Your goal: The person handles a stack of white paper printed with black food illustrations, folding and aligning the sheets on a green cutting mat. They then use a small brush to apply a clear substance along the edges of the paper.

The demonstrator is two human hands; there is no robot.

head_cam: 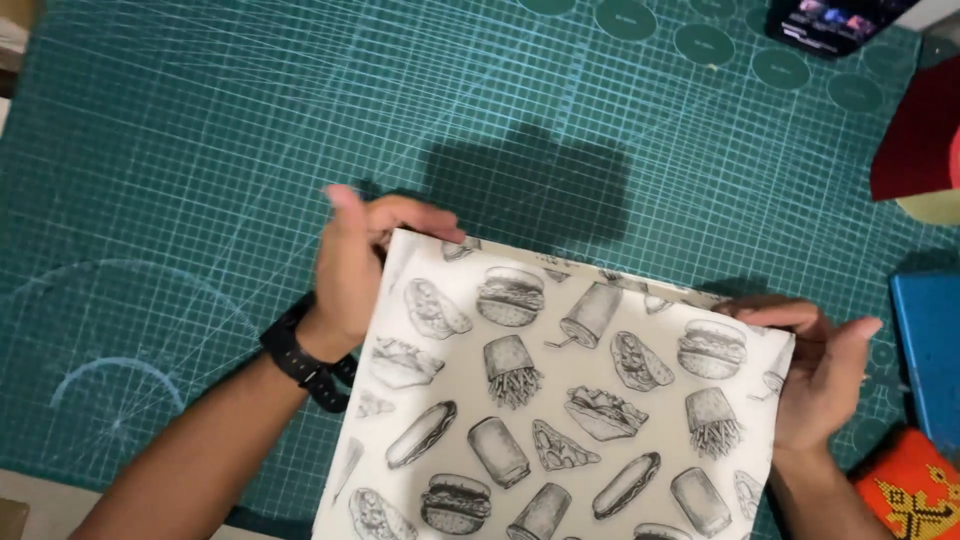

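A white sheet of paper (560, 400) printed with grey fast-food drawings lies on a green cutting mat (200, 150). Its far edge looks folded over. My left hand (355, 265), with a black watch on the wrist, pinches the sheet's far left corner. My right hand (825, 365) grips the far right corner, fingers curled over the edge. Both hands hold the sheet flat between them.
A dark phone (835, 22) lies at the mat's far right edge. A dark red object (920, 135) sits at the right, a blue box (928, 350) below it, and an orange patterned item (915, 490) at the bottom right corner.
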